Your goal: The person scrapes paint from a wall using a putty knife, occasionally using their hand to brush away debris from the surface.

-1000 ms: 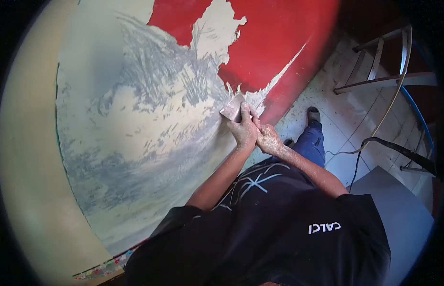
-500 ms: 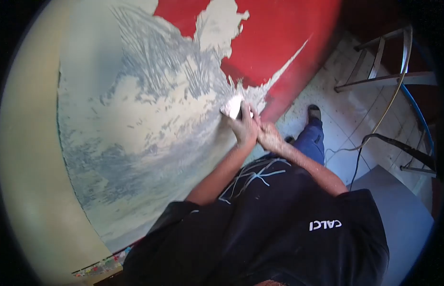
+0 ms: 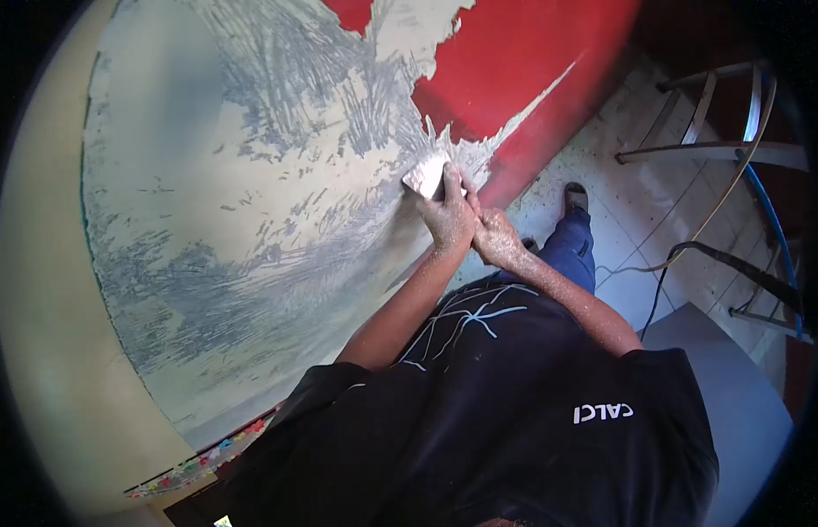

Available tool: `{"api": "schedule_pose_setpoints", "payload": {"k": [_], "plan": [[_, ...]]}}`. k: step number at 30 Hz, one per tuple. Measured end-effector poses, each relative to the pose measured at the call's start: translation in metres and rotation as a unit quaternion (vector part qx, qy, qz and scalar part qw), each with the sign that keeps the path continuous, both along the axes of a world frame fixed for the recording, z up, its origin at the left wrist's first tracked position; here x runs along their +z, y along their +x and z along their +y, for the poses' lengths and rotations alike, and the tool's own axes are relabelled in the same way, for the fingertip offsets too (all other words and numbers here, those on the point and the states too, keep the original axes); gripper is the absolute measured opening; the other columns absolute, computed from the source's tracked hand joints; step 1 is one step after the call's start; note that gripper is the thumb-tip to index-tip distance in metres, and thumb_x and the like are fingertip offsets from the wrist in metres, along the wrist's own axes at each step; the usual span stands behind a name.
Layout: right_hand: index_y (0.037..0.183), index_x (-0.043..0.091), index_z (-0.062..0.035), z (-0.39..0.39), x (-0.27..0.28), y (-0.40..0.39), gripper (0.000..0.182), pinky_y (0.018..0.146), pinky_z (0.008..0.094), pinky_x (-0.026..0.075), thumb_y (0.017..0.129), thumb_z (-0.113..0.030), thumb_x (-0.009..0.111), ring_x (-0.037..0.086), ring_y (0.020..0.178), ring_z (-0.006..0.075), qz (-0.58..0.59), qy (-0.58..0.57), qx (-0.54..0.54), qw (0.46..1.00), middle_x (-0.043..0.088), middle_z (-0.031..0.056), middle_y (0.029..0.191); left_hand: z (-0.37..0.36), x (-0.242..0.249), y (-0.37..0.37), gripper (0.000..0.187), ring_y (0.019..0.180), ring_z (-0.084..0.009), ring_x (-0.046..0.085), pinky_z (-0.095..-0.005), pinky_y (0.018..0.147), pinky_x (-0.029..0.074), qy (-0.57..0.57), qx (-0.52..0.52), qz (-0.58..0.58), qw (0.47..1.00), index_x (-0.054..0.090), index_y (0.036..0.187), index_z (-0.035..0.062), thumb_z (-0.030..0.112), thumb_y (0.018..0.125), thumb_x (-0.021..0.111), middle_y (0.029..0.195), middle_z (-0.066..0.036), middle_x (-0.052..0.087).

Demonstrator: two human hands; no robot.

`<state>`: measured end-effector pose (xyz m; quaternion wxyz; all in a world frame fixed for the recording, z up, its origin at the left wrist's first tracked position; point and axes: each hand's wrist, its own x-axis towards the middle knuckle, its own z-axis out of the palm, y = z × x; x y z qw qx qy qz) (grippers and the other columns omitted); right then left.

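A scraper [image 3: 427, 176] with a wide bright blade rests against a large painted surface [image 3: 251, 206], at the edge between bare cream-and-grey patches and red paint [image 3: 488, 79]. My left hand [image 3: 448, 215] is closed on it just behind the blade, with fingers along the blade's side. Lower and to the right, my right hand [image 3: 499, 237] is closed at the handle end; the handle is mostly hidden by both hands. Ragged slivers of coating stick up just beyond the blade. Pale dust covers my right hand and forearm.
To the right, a ladder [image 3: 708, 151] stands on the tiled floor [image 3: 642, 202], with a yellowish cable [image 3: 730, 189] and a blue hose [image 3: 772, 211] beside it. A black tool-like object [image 3: 752, 272] lies across that area. A grey panel [image 3: 716, 378] is at lower right.
Both hands and the scraper have shifted slightly up and left in view, still at the red paint's edge. The view itself has tilted a little.
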<state>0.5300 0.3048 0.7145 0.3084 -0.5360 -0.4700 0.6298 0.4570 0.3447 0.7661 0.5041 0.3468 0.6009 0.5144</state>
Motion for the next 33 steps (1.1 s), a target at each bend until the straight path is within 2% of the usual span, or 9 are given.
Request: {"api": "schedule_pose_setpoints", "payload": {"k": [5,9,14,16,21,27,30,31,33], "plan": [[0.083,0.063,0.0041,0.003,0.014,0.003,0.042,0.058,0.0402,0.047,0.09,-0.034,0.047,0.062,0.057,0.0267,0.057,-0.016,-0.028,0.998,0.062,0.0189,0.065,0.006,0.021,0.008,0.028,0.039,-0.009,0.044,-0.0228,0.035,0.033,-0.01,0.001,-0.026,1.0,0.055,0.076,0.0003,0.022,0.094,0.051,0.055,-0.002,0.051],[0.082,0.063,0.0042,-0.001,-0.021,-0.003,0.044,0.056,0.0394,0.048,0.091,-0.035,0.045,0.064,0.058,0.0249,-0.017,0.027,-0.009,0.999,0.063,0.0174,0.064,-0.001,-0.004,0.001,0.028,0.04,-0.0109,0.044,-0.024,0.036,0.033,0.053,-0.019,-0.001,0.998,0.052,0.076,-0.0005,0.023,0.092,0.054,0.057,-0.005,0.05],[0.086,0.063,0.0035,0.007,0.019,0.008,0.041,0.061,0.0421,0.049,0.089,-0.033,0.045,0.064,0.063,0.0327,0.042,-0.01,-0.029,0.999,0.061,0.0236,0.068,0.008,0.022,0.014,0.034,0.037,-0.0096,0.042,-0.0248,0.035,0.032,0.028,-0.009,0.009,1.0,0.048,0.065,0.0024,0.019,0.095,0.05,0.052,-0.003,0.048],[0.084,0.063,0.0045,-0.003,-0.011,-0.002,0.043,0.059,0.0408,0.049,0.09,-0.034,0.045,0.063,0.058,0.0289,0.022,0.004,-0.025,0.999,0.061,0.022,0.066,-0.001,0.007,0.008,0.036,0.038,-0.0096,0.043,-0.0247,0.036,0.032,0.018,0.001,0.007,1.0,0.049,0.064,0.0028,0.022,0.095,0.05,0.052,-0.002,0.048],[0.085,0.064,0.0034,0.012,0.031,0.014,0.043,0.063,0.0427,0.048,0.089,-0.034,0.044,0.063,0.064,0.0298,0.051,-0.044,0.004,0.998,0.062,0.0236,0.069,0.012,0.02,0.009,0.028,0.039,-0.0121,0.045,-0.0255,0.036,0.035,0.035,-0.04,0.022,0.998,0.052,0.076,-0.0003,0.022,0.093,0.051,0.056,-0.006,0.05],[0.082,0.063,0.0046,0.013,0.016,0.015,0.045,0.055,0.0395,0.048,0.091,-0.034,0.042,0.061,0.051,0.025,0.017,0.054,-0.027,0.998,0.06,0.019,0.061,0.014,0.014,0.017,0.037,0.037,-0.0095,0.042,-0.0242,0.035,0.03,0.062,-0.029,0.027,0.997,0.049,0.065,0.0032,0.024,0.095,0.049,0.051,-0.002,0.047],[0.082,0.064,0.0038,0.012,0.028,0.02,0.045,0.054,0.0393,0.048,0.092,-0.035,0.042,0.061,0.051,0.0236,0.035,0.012,-0.006,0.999,0.059,0.018,0.059,0.01,0.034,0.024,0.036,0.037,-0.0097,0.043,-0.024,0.035,0.029,0.055,-0.028,0.02,0.998,0.048,0.065,0.0032,0.021,0.096,0.047,0.051,-0.003,0.047],[0.081,0.064,0.0037,0.007,0.019,0.016,0.046,0.054,0.0393,0.049,0.092,-0.036,0.042,0.061,0.051,0.023,0.034,0.036,-0.017,0.999,0.059,0.0174,0.058,0.009,0.012,0.013,0.029,0.039,-0.0113,0.045,-0.0252,0.035,0.033,0.065,-0.04,0.0,0.997,0.051,0.075,-0.0005,0.022,0.094,0.051,0.056,-0.006,0.049],[0.081,0.064,0.0033,0.004,0.01,0.009,0.046,0.053,0.039,0.049,0.092,-0.036,0.042,0.061,0.051,0.0228,0.021,-0.012,-0.045,0.999,0.059,0.017,0.058,0.006,0.016,0.02,0.031,0.037,-0.0096,0.044,-0.0235,0.035,0.032,0.038,0.016,-0.018,0.999,0.05,0.068,0.0019,0.018,0.094,0.051,0.052,-0.003,0.048]]}}
